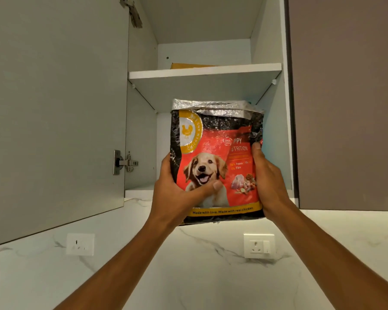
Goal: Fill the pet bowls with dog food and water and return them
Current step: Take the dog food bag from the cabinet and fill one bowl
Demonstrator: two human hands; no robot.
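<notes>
While both hands are clamping its sides, a dog food bag (215, 162) is hanging upright before an open wall cabinet (271, 121).
Left hand (177, 193) is gripping at 8 o'clock, thumb pressing the front; right hand (267, 182) is wrapping the 3 o'clock edge, likely steadying a heavy, foil-folded pack. Lower shelf (137, 193) is showing nothing else; something tan (188, 65) is lying at 12 o'clock. No bowls are showing.
</notes>
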